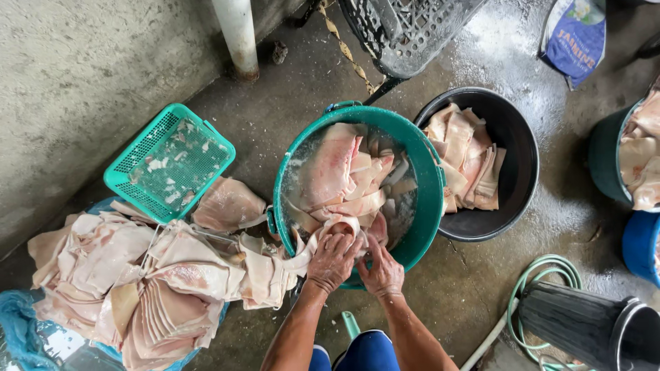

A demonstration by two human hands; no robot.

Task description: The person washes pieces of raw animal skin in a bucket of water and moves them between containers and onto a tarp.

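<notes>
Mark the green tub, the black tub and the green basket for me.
green tub (432, 180), head view, right rim.
black tub (517, 137), head view, bare inner wall.
green basket (141, 148), head view, mesh side wall.

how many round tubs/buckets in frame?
4: green tub at the hands, black tub right of it, a dark green one and a blue one cut off at the right edge. More may sit under the pile on the left.
</notes>
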